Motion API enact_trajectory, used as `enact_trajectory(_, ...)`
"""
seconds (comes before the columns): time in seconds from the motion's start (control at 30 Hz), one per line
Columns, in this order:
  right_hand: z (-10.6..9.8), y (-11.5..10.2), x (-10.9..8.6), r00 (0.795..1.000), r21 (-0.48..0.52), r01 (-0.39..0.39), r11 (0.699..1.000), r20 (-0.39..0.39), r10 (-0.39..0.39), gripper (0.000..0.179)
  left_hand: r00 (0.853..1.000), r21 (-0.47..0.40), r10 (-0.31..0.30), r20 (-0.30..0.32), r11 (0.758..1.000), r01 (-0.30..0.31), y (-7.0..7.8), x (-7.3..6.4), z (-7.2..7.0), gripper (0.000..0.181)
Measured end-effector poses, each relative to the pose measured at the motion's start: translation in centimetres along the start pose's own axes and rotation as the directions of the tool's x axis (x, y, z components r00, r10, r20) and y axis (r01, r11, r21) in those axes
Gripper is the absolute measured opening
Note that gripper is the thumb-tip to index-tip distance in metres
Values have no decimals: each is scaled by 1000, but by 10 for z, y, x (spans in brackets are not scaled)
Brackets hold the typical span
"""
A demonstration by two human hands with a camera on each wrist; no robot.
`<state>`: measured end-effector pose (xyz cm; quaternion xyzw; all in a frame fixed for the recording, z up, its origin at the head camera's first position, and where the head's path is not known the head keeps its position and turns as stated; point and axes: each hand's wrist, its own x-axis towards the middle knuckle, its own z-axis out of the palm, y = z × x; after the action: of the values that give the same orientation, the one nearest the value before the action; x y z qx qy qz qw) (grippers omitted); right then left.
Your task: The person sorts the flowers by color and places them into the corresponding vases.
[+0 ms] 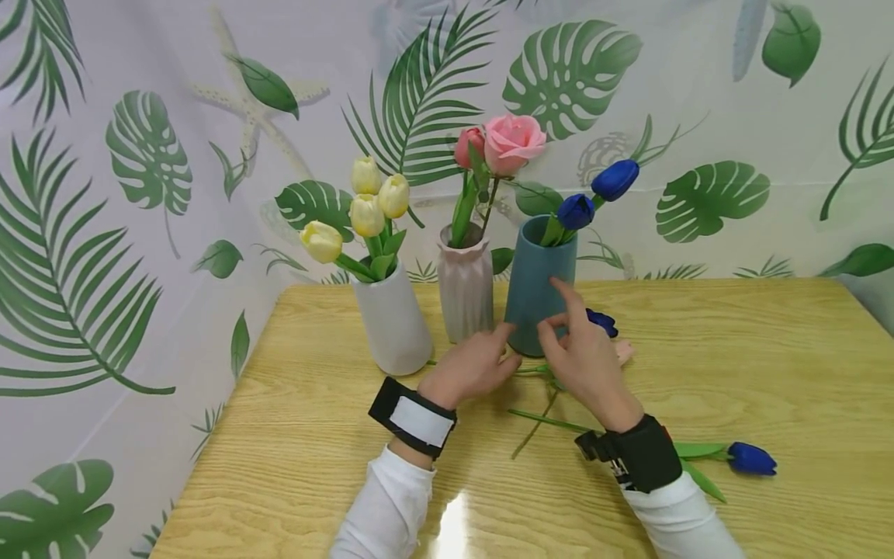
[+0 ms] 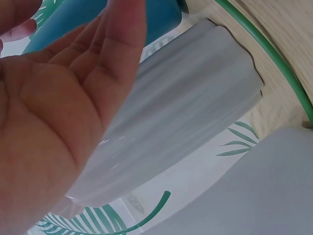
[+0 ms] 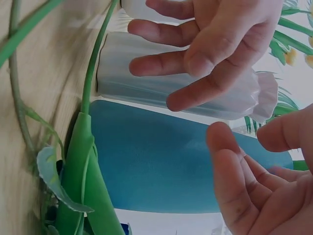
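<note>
The teal vase stands at the right of three vases and holds two blue tulips. My right hand is in front of it, index finger extended and the others loosely bent; whether a fingertip touches the vase, I cannot tell. Close to the vase's lower left is my left hand, with nothing in its fingers. The right wrist view shows both hands with relaxed fingers, apart from each other. Beside the left hand stands the fluted pale pink vase, with a pink rose and a smaller pink bloom.
A white vase with several pale yellow tulips is at the left. A blue tulip lies at the right on the wooden table. Other stems lie under the right hand, with another blue bloom behind it.
</note>
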<state>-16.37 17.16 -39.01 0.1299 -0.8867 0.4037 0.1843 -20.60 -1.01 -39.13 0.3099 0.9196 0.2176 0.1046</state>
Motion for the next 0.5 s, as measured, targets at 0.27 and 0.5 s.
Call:
enact_trajectory(0.27, 3, 1, -4, 1000, -42, 28, 999, 9, -28, 21, 999, -6, -42, 12, 999, 42, -2, -2, -6, 45)
enact_trajectory(0.5, 2, 2, -5, 993, -79, 25, 997, 118, -16, 19, 998, -9, -57, 2, 998, 57, -3, -4, -8, 45)
